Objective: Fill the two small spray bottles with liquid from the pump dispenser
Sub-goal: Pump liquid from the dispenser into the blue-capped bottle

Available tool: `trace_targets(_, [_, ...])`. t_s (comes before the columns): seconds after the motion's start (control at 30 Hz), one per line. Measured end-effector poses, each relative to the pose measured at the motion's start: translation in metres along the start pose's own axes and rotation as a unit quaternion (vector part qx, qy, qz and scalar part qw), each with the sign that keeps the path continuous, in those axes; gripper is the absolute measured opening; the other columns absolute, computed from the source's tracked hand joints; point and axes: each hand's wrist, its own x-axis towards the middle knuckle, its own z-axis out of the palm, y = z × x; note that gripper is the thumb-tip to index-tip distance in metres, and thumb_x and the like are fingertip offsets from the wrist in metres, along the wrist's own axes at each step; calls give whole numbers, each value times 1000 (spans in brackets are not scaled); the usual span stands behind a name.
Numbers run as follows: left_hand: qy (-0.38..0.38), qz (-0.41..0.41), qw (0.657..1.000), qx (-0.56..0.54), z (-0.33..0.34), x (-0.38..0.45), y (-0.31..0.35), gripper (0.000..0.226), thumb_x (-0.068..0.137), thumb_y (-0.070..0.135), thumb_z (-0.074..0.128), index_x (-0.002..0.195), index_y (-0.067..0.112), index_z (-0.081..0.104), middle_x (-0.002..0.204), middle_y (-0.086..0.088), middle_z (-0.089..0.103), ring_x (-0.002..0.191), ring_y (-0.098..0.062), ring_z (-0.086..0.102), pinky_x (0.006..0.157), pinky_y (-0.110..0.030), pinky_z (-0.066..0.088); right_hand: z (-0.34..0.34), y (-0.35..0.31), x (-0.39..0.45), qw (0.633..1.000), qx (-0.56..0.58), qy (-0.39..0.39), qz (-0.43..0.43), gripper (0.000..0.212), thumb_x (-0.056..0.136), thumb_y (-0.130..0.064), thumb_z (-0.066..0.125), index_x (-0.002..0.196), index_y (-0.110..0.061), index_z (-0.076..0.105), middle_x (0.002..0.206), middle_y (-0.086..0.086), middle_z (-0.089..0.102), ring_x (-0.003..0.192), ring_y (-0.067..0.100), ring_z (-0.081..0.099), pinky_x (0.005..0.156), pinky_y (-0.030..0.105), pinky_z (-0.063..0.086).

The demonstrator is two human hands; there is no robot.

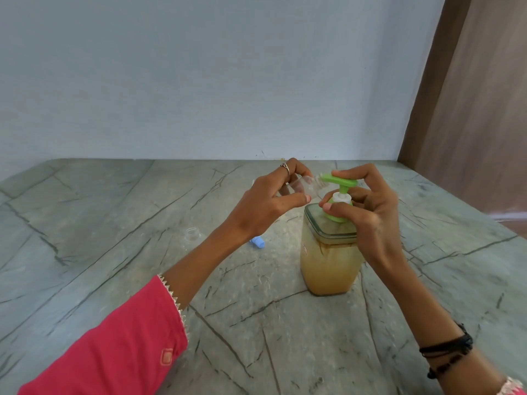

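Observation:
A square clear pump dispenser [328, 260] holds yellowish liquid and has a green pump head [340, 181]. My right hand [368, 212] curls around the pump, with fingers on top of the head and the thumb at the green collar. My left hand [268, 201] holds a small clear spray bottle [302, 187] tilted on its side, its open neck right at the pump's spout. A second small clear bottle [191, 234] stands open on the counter to the left. A blue spray cap [258, 242] lies behind my left wrist.
The grey-green stone counter [114, 223] runs back to a pale blue wall [199, 81]. A brown wooden panel [470, 109] stands at the right. The counter's right edge [507, 226] drops off beyond the dispenser.

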Motion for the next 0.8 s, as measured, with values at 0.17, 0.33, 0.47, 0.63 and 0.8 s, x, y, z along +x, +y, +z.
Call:
trace_targets(0.17, [-7,3,1000,4,3,-1,-3,25,67,44,54,90,34,53,71,17,55,63,-6,48,64,-34,43,1,-2,1,1000,-4,7,9,22,64,-3,68,77,-18,58,73,18,67,64,31,64,53,23,51])
trace_targets(0.33, [1,-2,1000,-5,1,0,-1,16,73,31,54,88,35,53,65,22,53,63,-7,47,63,-32,43,0,-2,-3,1000,-5,-11,-6,33,68,-5,69,94,-24,61,80,12,72,73,26,70,62,26,55])
trace_targets(0.47, [3,0,1000,-14,0,-1,1,16,73,31,55,89,32,54,67,18,52,64,-8,47,63,-30,42,-2,0,-4,999,-20,-33,-22,39,73,-8,68,104,-28,57,85,10,72,81,25,70,72,30,56])
trace_targets(0.63, [3,0,1000,-20,0,0,1,17,73,30,55,90,31,53,65,19,52,64,-10,46,63,-30,41,-7,3,-9,996,-36,-70,-40,48,81,-14,67,118,-42,52,97,0,72,95,18,69,81,28,54])
trace_targets(0.8, [5,5,1000,-18,0,0,3,15,74,31,55,87,35,52,69,15,52,67,-12,48,65,-33,44,-11,1,-8,992,-56,-106,-28,63,78,-28,70,128,-55,41,106,-13,71,106,11,65,86,25,53])
